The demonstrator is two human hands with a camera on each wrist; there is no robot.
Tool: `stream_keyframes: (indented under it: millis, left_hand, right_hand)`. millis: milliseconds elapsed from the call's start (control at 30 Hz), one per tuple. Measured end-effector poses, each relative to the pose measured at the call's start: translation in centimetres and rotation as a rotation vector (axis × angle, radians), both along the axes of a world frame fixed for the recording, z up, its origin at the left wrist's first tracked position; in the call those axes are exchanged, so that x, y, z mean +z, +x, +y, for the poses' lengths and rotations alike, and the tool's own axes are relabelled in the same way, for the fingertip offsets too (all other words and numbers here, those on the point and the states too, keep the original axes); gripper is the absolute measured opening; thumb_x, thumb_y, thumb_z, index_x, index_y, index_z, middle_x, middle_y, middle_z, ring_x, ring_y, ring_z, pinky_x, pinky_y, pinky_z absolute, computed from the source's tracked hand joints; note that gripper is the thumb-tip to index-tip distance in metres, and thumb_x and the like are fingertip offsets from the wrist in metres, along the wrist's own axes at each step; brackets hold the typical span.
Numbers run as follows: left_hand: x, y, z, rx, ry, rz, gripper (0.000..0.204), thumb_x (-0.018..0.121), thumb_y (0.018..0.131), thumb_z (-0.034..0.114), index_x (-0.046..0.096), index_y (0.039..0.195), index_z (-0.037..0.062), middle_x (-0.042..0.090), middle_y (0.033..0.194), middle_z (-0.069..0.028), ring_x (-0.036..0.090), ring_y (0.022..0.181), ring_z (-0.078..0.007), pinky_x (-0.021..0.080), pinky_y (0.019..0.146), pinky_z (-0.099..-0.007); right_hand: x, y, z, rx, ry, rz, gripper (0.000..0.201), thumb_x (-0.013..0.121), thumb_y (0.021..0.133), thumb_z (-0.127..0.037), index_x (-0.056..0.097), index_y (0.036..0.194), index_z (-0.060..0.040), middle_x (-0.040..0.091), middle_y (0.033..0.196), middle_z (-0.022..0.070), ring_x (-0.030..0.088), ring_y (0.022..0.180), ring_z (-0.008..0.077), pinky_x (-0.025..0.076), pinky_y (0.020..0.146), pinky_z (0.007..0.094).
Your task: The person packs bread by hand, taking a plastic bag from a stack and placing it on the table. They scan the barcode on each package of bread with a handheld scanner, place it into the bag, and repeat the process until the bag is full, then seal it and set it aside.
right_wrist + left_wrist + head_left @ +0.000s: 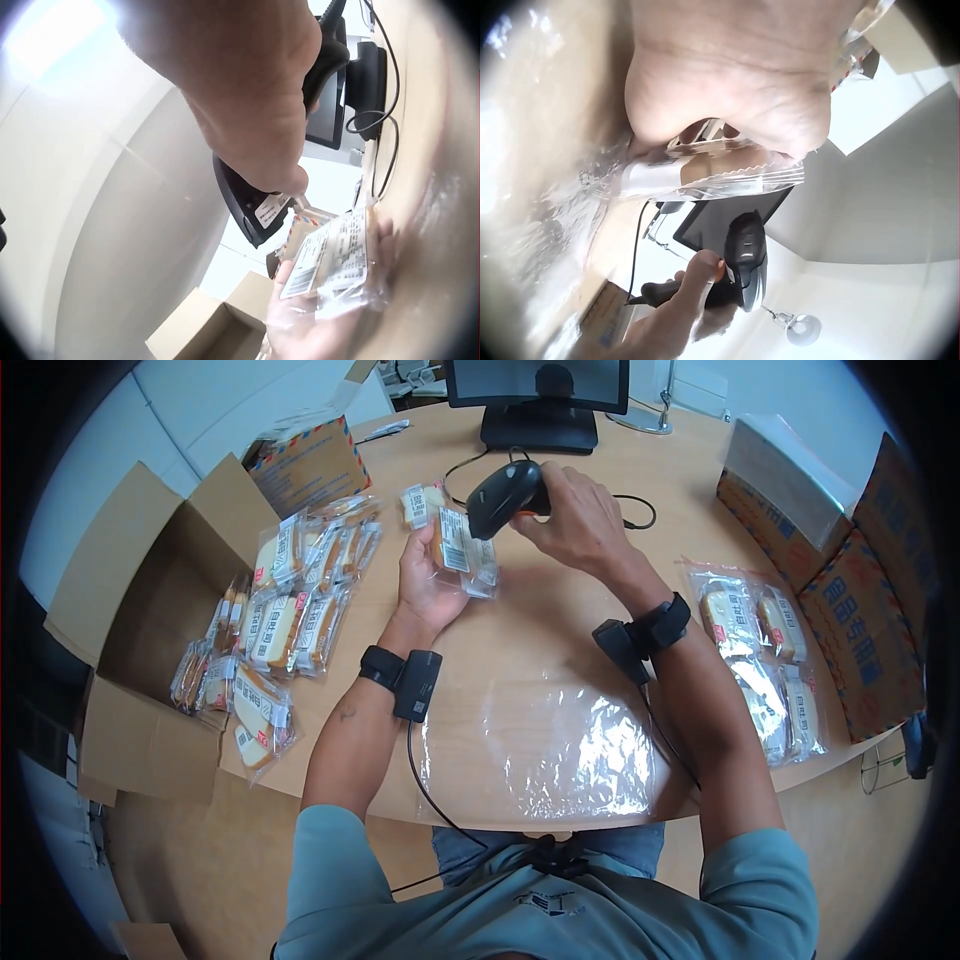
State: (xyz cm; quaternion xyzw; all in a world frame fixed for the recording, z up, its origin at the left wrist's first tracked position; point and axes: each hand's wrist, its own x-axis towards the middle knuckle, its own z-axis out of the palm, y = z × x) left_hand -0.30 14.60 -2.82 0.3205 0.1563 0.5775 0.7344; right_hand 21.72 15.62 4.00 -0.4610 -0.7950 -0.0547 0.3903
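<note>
with twelve o'clock straight ahead of the person, the two hands are apart, each gripping something. the left hand, towards eleven, clasps a clear-wrapped sliced-bread packet between thumb and fingers, barcode label upwards. the right hand, nearer twelve, has its fingers curled round the handle of a black barcode scanner, whose head leans over the packet without touching it. the palm seems to sit under the packet to keep the label flat and uncovered, and the scanner is probably tilted to face the printed bars; whether it is reading, i cannot tell.

the open cardboard box at nine o'clock lies with its mouth towards the table, perhaps for easy reach, with wrapped bread packets inside. more packets are heaped just beside that mouth, and a lone packet lies at eleven, just beyond the left hand. a striped-edge carton stands at ten; its contents are not clear.

at three o'clock, a transparent bag holds bread packets in a grouped layout, likely to keep them together. beside it, a printed carton has clear plastic draped over it; its inside is hidden. a clear plastic sheet or bag lies flat at six, and a monitor stands at twelve.
</note>
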Motion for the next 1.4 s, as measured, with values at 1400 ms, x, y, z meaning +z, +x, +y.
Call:
stream_keyframes:
  millis: [1400]
  left_hand:
    - [4.0, 1.2, -2.8, 0.391, 0.642, 0.938, 0.068, 0.072, 0.09, 0.013, 0.037, 0.146, -0.0015, 0.056, 0.131, -0.0132, 0.061, 0.112, -0.019, 0.05, 0.095, -0.0303]
  right_hand:
    - [1.6, 1.5, 0.1, 0.508, -0.823, 0.51, 0.043, 0.06, 0.097, -0.038, 0.065, 0.109, 0.0023, 0.064, 0.087, 0.0069, 0.062, 0.077, 0.0131, 0.054, 0.065, 0.0269]
